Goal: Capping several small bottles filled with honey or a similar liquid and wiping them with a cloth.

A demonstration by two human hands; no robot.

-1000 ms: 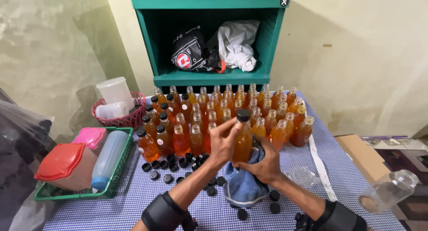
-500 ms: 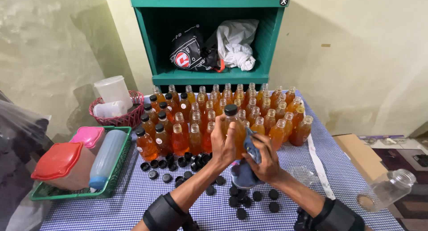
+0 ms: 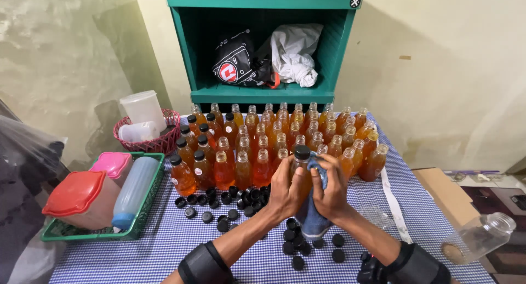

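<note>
My left hand [image 3: 283, 188] is wrapped around a capped bottle of orange liquid [image 3: 300, 164], held upright above the checked tablecloth [image 3: 164, 245]. My right hand [image 3: 331, 186] presses a blue cloth [image 3: 314, 207] against the bottle's right side; the cloth hangs down below both hands. Behind the hands stand several rows of orange bottles [image 3: 263, 136], a few at the left with black caps, most without caps. Loose black caps [image 3: 230, 204] lie scattered in front of them.
A green tray [image 3: 143, 207] at the left holds a red-lidded box [image 3: 79, 199], a pink-lidded box and a lying bottle. A red basket [image 3: 164, 138] holds white containers. A green shelf [image 3: 263, 89] stands behind. An empty clear jar [image 3: 482, 234] lies at the right.
The capped bottle and both hands have moved slightly right and lower, closer to the table. The blue cloth has been drawn up against the bottle's right side.
</note>
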